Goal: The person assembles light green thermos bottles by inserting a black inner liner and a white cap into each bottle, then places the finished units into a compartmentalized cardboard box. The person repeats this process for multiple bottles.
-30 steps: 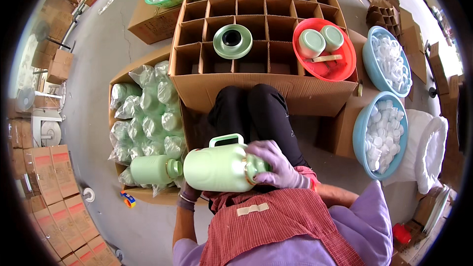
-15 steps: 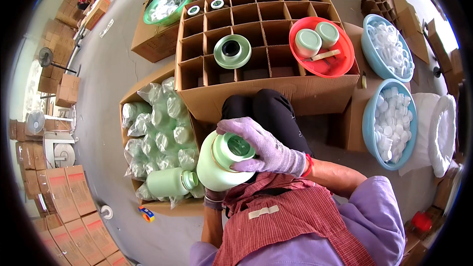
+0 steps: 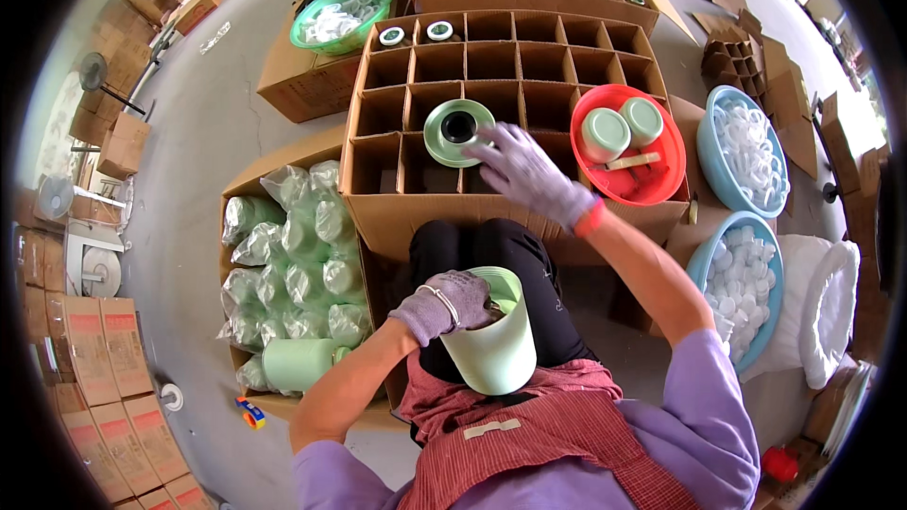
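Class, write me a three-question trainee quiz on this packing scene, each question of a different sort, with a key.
1. True or false: the left hand grips the pale green jug body.
2. The right hand reaches toward: A) the green ring on the divided carton, B) the blue bowl.
3. What colour is the bowl holding two green lids?

Key: 1 true; 2 A; 3 red.

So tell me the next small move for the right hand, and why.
Probably close the right hand on the green ring-shaped part lying on the divided carton: its fingertips already reach it, while the left hand grips the open green body.
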### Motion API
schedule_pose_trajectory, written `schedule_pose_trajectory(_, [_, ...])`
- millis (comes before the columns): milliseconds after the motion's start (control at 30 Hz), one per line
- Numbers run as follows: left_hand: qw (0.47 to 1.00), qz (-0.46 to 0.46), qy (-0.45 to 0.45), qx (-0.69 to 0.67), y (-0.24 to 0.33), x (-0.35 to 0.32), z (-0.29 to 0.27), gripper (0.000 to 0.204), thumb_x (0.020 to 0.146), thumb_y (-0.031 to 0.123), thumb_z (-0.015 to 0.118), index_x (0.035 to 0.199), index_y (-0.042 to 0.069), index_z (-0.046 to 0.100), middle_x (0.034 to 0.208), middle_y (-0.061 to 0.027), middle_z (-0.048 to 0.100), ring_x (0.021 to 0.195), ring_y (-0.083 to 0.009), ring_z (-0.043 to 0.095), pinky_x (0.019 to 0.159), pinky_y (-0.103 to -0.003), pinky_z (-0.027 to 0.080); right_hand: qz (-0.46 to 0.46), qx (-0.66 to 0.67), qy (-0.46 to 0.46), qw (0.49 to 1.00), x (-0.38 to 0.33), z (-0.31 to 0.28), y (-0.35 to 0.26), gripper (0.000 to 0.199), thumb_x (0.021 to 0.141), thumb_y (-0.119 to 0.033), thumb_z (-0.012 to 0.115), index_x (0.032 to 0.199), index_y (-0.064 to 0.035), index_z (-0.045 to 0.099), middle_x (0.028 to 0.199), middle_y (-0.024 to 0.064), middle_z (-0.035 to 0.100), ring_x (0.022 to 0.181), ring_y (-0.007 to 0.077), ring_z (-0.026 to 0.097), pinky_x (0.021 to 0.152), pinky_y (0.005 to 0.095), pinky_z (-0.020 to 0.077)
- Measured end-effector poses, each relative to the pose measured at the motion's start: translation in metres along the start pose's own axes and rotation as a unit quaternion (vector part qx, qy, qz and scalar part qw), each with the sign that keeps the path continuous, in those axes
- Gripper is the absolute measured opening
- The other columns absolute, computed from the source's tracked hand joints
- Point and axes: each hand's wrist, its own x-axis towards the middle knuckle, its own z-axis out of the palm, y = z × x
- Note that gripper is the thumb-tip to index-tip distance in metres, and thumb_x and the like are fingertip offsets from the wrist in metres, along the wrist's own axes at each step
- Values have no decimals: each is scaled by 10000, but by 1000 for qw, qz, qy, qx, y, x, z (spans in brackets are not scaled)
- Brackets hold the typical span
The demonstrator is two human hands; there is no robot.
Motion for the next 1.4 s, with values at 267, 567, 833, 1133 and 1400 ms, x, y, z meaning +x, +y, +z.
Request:
schedule_pose_trajectory(267, [802,-38,466,-372,-28,-5,-19,494,971,440,554,1262,43,592,1129,-128,650,989,-268,670,813,-374,565,-23,-67,-165,984,54,31,77,657,747,-192,761,1361,-254,534,1198,202,481,1025,422,576,910,489,513])
schedule_pose_trajectory(567, [757,152,625,-118,-6,5,-44,724,767,451,782,1370,107,576,1428,-203,476,1321,-404,430,1085,-512,374,310,771,129,541,1,-12,-80,396,998,-294,562,1270,-11,512,1088,158,649,966,262,668,825,364,539])
schedule_pose_trajectory(833, [867,185,393,-242,-29,-50,27,687,930,619,528,1253,27,658,1272,-184,623,1198,-372,565,1062,-449,413,467,366,-152,791,-62,-41,-51,284,974,-225,530,1026,18,667,778,114,668,648,208,677,608,322,558])
schedule_pose_trajectory(1133, [894,209,344,-198,-7,-51,37,607,920,525,591,1199,-10,652,1197,-223,621,1125,-438,562,990,-477,447,138,305,-155,930,-67,-9,-112,343,989,-247,504,1223,-16,600,1142,212,626,1099,356,600,966,405,479])
schedule_pose_trajectory(1400, [915,73,389,-81,44,-59,54,659,868,551,622,1222,-2,571,1170,-221,578,1129,-420,544,979,-512,413,15,386,-278,879,-75,18,-86,434,1029,-329,454,1307,-15,567,1307,163,595,1269,323,519,1099,408,392])
